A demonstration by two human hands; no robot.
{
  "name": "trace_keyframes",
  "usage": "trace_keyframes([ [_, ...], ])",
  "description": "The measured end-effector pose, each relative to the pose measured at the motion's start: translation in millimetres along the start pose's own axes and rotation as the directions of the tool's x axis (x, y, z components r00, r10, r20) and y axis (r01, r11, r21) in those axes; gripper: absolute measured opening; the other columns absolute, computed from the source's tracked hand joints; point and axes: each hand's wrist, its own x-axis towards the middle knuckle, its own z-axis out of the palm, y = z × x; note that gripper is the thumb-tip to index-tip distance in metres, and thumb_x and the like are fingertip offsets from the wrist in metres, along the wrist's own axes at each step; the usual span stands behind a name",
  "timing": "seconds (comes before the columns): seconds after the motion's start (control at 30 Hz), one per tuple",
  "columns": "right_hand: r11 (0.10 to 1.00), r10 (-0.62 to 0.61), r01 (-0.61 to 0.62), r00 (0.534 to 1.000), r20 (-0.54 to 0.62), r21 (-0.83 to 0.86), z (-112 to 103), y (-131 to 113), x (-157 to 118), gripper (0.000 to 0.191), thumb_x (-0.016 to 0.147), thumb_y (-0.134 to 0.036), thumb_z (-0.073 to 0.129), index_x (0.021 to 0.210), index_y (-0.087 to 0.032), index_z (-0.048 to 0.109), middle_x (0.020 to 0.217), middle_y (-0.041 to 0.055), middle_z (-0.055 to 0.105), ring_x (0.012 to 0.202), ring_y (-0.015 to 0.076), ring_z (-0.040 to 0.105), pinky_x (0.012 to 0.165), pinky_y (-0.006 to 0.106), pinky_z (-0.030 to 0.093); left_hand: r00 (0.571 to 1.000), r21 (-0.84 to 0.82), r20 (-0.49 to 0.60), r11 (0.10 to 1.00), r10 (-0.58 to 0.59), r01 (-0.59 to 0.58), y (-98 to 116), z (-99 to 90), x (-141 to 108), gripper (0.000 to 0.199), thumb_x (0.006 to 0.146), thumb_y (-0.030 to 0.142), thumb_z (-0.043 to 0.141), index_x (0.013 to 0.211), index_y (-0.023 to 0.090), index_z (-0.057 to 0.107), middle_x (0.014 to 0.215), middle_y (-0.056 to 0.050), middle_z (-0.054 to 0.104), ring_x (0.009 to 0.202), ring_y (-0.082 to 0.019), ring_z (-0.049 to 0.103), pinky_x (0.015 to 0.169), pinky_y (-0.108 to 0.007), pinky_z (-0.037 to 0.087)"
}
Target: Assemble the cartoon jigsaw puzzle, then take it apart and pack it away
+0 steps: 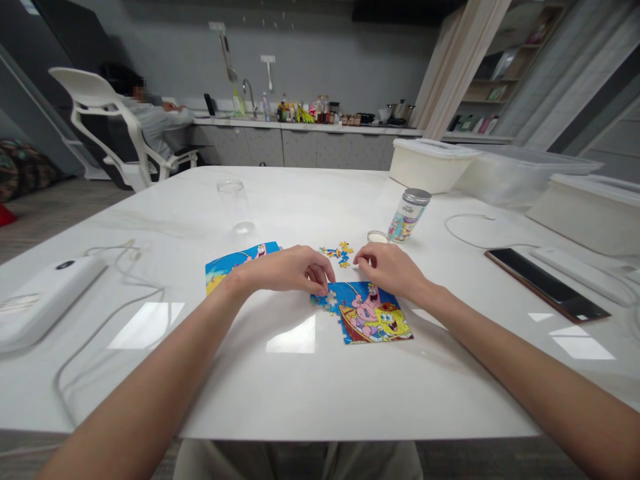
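Observation:
A partly assembled jigsaw puzzle point(377, 317) with cartoon figures in a boat lies before me, its left edge ragged. My left hand point(295, 269) is closed at its upper left, fingertips and thumb pinching a blue jigsaw puzzle piece point(319, 291). Just above the puzzle's top right rests my right hand point(389, 265), its fingers curled in; whether they hold anything is hidden. Between and beyond the hands lies a small heap of loose puzzle pieces point(343, 252). A printed picture sheet point(237, 261) is partly covered by my left hand.
A printed can with a metal lid point(409, 215) stands beyond my right hand, near a small round lid point(377, 237). A clear glass jar point(233, 205) stands left. A phone point(545, 283), cables, a white device point(47, 300) and storage boxes point(433, 167) lie around. A person point(155, 123) sits behind.

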Motion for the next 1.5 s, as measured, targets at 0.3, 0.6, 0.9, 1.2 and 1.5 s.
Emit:
trace_keyframes([
  [0.3,0.998,-0.053,0.053,0.999,-0.003,0.017,3.4,2.2,0.0,0.023,0.083,-0.020,0.049,0.080,-0.020,0.072,0.088,0.0037,0.071,0.070,0.0151,0.058,0.064,0.029,0.039,1.000,0.011,-0.008,1.000,0.004,-0.004,-0.1,2.4,-0.1,0.019,0.075,0.019,0.066,0.093,0.020,0.068,0.079,0.001,0.074,0.073,-0.013,0.067,0.063,-0.021,0.048],
  [0.6,0.968,-0.210,0.204,0.978,0.022,0.143,0.6,-4.0,-3.8,0.020,0.081,-0.016,0.050,0.080,-0.018,0.070,0.079,0.0032,0.066,0.071,0.0144,0.056,0.068,0.028,0.041,0.999,0.051,-0.020,0.998,0.029,-0.028,0.8,1.3,-0.4,0.018,0.076,0.017,0.064,0.093,0.019,0.068,0.081,-0.001,0.074,0.073,-0.012,0.066,0.065,-0.023,0.048],
  [0.9,0.823,-0.213,0.053,0.951,0.222,0.565,-4.1,-18.7,-8.0,0.026,0.084,-0.040,0.056,0.075,-0.018,0.067,0.072,0.0019,0.065,0.065,0.0135,0.055,0.057,0.025,0.043,0.952,-0.181,-0.279,0.967,0.126,-0.181,8.7,11.8,5.6,0.016,0.076,0.015,0.063,0.092,0.013,0.063,0.082,-0.004,0.071,0.074,-0.011,0.064,0.067,-0.024,0.050],
  [1.2,0.784,-0.252,0.012,0.920,0.301,0.621,-5.9,-23.5,-10.5,0.024,0.081,-0.040,0.062,0.075,-0.018,0.070,0.083,0.0060,0.070,0.078,0.0181,0.061,0.066,0.029,0.048,0.935,0.404,-0.325,0.915,0.140,0.003,8.6,-0.3,-7.5,0.018,0.088,0.031,0.053,0.085,0.016,0.062,0.079,-0.005,0.066,0.071,-0.015,0.060,0.063,-0.027,0.042],
  [1.5,0.864,-0.364,0.220,0.895,0.258,0.453,7.2,-48.2,-34.3,0.005,0.082,-0.020,0.063,0.081,-0.022,0.068,0.078,0.0003,0.066,0.064,0.0111,0.054,0.062,0.025,0.044,0.938,0.738,-0.271,0.578,-0.217,0.347,-0.3,-17.3,-26.0,0.028,0.082,0.025,0.044,0.077,0.015,0.070,0.071,-0.012,0.067,0.058,-0.021,0.059,0.053,-0.031,0.032],
])
